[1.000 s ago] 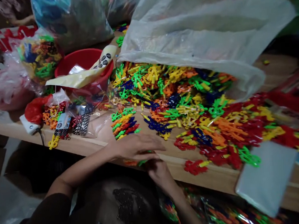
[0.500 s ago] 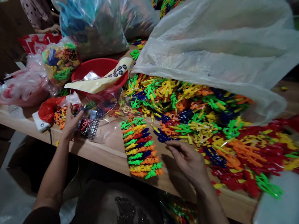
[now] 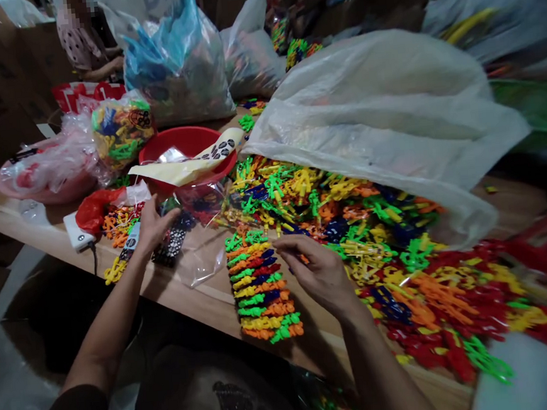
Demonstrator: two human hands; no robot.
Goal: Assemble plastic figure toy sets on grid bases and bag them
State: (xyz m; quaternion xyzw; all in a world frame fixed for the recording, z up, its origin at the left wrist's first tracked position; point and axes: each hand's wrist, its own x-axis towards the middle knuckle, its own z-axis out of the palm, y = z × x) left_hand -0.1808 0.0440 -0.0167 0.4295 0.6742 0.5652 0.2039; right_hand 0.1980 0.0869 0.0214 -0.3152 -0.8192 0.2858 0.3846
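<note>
My left hand (image 3: 152,226) reaches over the left part of the table, thumb spread from the fingers, beside a clear plastic bag (image 3: 205,265) and black-and-white patterned pieces (image 3: 174,239). Small orange plastic pieces (image 3: 113,227) lie at its left. My right hand (image 3: 314,271) is curled, fingertips close together near the upper right corner of a neat block of coloured plastic figures (image 3: 261,288). What those fingertips hold, if anything, is hidden. Beyond this hand spreads a loose heap of green, yellow, orange, blue and red plastic figures (image 3: 361,230).
A large whitish plastic bag (image 3: 365,109) covers the heap's back. Behind my left hand stand a red basin (image 3: 155,146) with a patterned yellowish strip (image 3: 176,173), a pink basin (image 3: 47,191) and a white box (image 3: 74,230) with a cable. Another person (image 3: 83,46) is at the back left.
My right hand has moved left and up to the block's upper corner, where a blue and yellow piece lay. My left hand has shifted slightly right. The camera view has tilted up.
</note>
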